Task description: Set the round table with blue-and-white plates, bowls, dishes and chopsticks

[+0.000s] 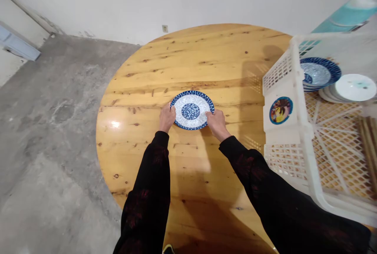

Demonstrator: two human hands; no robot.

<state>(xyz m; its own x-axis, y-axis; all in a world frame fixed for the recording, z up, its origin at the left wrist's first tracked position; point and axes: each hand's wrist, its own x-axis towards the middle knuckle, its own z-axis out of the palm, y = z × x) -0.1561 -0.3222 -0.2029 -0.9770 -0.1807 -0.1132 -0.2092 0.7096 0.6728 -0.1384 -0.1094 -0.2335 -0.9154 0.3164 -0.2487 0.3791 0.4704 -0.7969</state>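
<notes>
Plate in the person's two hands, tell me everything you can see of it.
The plate is round and looks like glazed ceramic. Its rim is dark blue with a light pattern, the band inside it is pale with a faint pattern, and the middle is a blue-and-white speckled disc. Its decorated face is up, and nothing lies on it. The left hand and right hand grip opposite edges. It is over the wooden table; whether it touches the wood is unclear.

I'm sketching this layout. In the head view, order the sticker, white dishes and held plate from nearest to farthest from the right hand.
1. Held plate: touching the right hand, on its left.
2. Sticker: to the right, on the crate.
3. White dishes: farther right, inside the crate.
</notes>
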